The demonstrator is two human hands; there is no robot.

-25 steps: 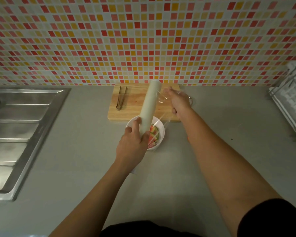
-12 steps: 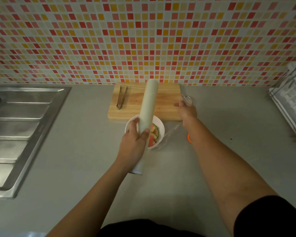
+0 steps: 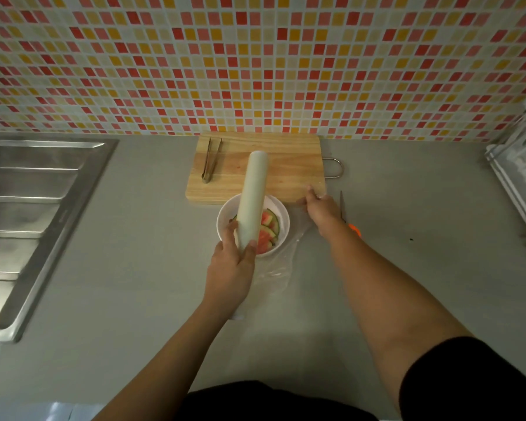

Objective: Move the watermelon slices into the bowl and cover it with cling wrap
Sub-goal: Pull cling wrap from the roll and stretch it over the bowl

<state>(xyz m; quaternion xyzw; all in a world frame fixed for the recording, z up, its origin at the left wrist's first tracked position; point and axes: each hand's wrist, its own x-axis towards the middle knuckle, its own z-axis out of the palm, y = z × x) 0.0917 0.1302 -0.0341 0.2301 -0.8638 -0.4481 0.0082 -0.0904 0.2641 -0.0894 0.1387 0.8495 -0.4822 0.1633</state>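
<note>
at the left edge of the frame the sink (image 3: 28, 214) sits idle. at centre, tongs (image 3: 210, 161) lie on the cutting board (image 3: 289, 165). the left hand (image 3: 231, 268) has its fingers wrapped round the cling wrap roll (image 3: 251, 199), held over the white bowl (image 3: 281, 235), where the watermelon slices (image 3: 266, 230) already lie. the right hand (image 3: 321, 209), a second ago raised over the board, has dropped to the counter (image 3: 140, 268) right of the bowl, pinching the film (image 3: 281, 262); whether its fingers are fully closed i cannot tell. the sheet now drapes beside the bowl, not across it. scissors (image 3: 348, 220) wait further right.
</note>
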